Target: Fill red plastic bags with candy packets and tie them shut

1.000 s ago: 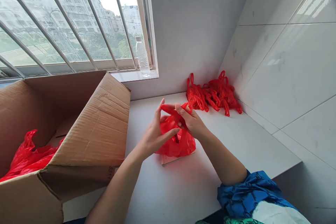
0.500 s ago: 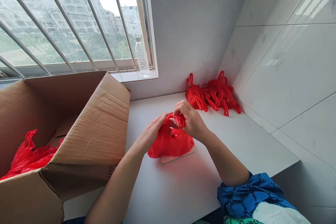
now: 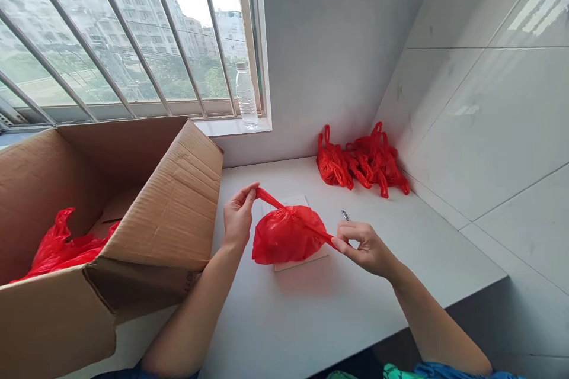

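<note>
A full red plastic bag (image 3: 284, 237) sits in the middle, its two handles stretched out to opposite sides and its top drawn together. My left hand (image 3: 240, 213) pinches one handle at the upper left. At the right, my right hand (image 3: 362, 247) is closed on the other handle. Beneath the bag lies a flat, pale notebook or pad (image 3: 301, 263), mostly covered. What the bag contains is hidden. Just beyond my right hand a small pen-like metal object (image 3: 345, 215) shows on the white table (image 3: 275, 320).
An open cardboard box (image 3: 164, 207) stands at the left with more red plastic (image 3: 66, 249) inside. Several tied red bags (image 3: 360, 160) are heaped in the back corner against the wall. A clear water bottle (image 3: 246, 96) stands on the sill by the barred window.
My hands were close together at the bag's handles; now they are spread apart, pulling the handles out sideways. The bag's top has closed up. The pen-like object and more of the pad now show.
</note>
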`<state>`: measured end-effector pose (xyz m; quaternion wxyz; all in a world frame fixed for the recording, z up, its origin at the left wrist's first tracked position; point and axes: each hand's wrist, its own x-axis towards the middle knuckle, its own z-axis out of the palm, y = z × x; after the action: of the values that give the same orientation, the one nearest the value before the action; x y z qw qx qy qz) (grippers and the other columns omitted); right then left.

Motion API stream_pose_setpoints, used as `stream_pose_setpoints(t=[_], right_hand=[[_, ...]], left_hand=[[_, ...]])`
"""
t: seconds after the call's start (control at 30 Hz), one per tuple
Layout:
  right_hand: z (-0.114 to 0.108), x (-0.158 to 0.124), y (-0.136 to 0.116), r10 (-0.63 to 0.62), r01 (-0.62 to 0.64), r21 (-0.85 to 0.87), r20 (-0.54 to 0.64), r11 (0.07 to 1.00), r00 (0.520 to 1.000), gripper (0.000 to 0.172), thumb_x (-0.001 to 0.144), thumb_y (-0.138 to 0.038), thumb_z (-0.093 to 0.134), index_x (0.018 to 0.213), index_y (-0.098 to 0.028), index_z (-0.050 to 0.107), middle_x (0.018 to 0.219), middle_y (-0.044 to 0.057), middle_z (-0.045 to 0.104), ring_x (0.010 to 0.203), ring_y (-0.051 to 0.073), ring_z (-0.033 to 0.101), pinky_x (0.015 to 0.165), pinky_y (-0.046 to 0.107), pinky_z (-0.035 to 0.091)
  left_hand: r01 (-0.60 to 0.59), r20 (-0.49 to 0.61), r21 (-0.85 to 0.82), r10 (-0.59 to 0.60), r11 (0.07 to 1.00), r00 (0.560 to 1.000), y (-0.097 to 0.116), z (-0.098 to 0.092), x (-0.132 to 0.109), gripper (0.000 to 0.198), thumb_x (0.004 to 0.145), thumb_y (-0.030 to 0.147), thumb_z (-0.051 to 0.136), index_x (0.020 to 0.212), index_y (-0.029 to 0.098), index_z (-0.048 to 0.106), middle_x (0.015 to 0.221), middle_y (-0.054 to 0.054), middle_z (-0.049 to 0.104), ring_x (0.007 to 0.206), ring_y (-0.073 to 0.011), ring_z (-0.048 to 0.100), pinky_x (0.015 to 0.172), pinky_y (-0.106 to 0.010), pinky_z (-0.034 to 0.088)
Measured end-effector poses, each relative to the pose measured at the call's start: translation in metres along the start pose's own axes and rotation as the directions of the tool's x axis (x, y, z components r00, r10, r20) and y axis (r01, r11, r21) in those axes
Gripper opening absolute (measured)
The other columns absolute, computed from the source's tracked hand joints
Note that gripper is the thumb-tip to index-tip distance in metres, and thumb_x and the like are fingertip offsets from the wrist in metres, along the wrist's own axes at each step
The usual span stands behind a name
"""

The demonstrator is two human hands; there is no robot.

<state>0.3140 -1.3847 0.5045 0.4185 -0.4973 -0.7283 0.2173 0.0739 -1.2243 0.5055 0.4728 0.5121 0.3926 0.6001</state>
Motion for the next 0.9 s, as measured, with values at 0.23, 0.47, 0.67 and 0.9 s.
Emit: stream_pose_setpoints(t=[0.23,0.47,0.67,0.9], right_hand=[[-0.019,-0.023,0.030,0.194,-0.213,0.135,0.141,0.968,0.971,0.038,0.101,-0.048,0.039,0.096,-0.021,0.066,0.093,0.006,0.066,0.083,0.018,0.065,0.077,0.036,0.056],[0.025,0.015,0.045,-0.047,0.083,-0.312,0.121,0.947,0.992,0.092,0.085,-0.053,0.065,0.157,-0.024,0.016,0.160,0.017,0.025,0.147,0.030,0.028,0.117,0.056,0.029],[0.079,0.047,0.050,-0.093,0.170,-0.381,0.213,0.909,0.973,0.099,0.085,-0.062,0.058,0.158,-0.015,0.010,0.159,0.019,0.029,0.149,0.032,0.024,0.120,0.059,0.019],[0.096,0.036,0.068,-0.089,0.161,-0.502,0.165,0.850,0.982,0.090,0.088,-0.061,0.054,0.156,-0.010,0.022,0.158,0.019,0.033,0.148,0.033,0.026,0.120,0.056,0.020]], left_hand=[[0.010,0.106,0.240,-0.037,0.971,0.994,-0.017,-0.037,-0.019,0.065,0.094,0.052,0.051,0.149,0.021,0.036,0.119,-0.013,0.067,0.111,-0.0229,0.066,0.102,-0.044,0.048],[-0.370,0.486,0.717,-0.044,0.590,0.873,-0.004,-0.024,-0.056,0.052,0.097,0.053,0.044,0.136,0.021,0.054,0.145,-0.013,0.048,0.134,-0.0298,0.046,0.112,-0.051,0.037],[-0.691,0.712,0.651,0.062,0.312,0.699,-0.026,-0.004,-0.068,0.054,0.100,0.040,0.042,0.149,0.015,0.037,0.151,-0.016,0.043,0.143,-0.0280,0.036,0.118,-0.052,0.027],[-0.722,0.732,0.663,0.030,0.197,0.681,-0.065,-0.023,-0.066,0.054,0.101,0.040,0.037,0.147,0.011,0.041,0.153,-0.017,0.041,0.146,-0.0276,0.033,0.120,-0.051,0.027]])
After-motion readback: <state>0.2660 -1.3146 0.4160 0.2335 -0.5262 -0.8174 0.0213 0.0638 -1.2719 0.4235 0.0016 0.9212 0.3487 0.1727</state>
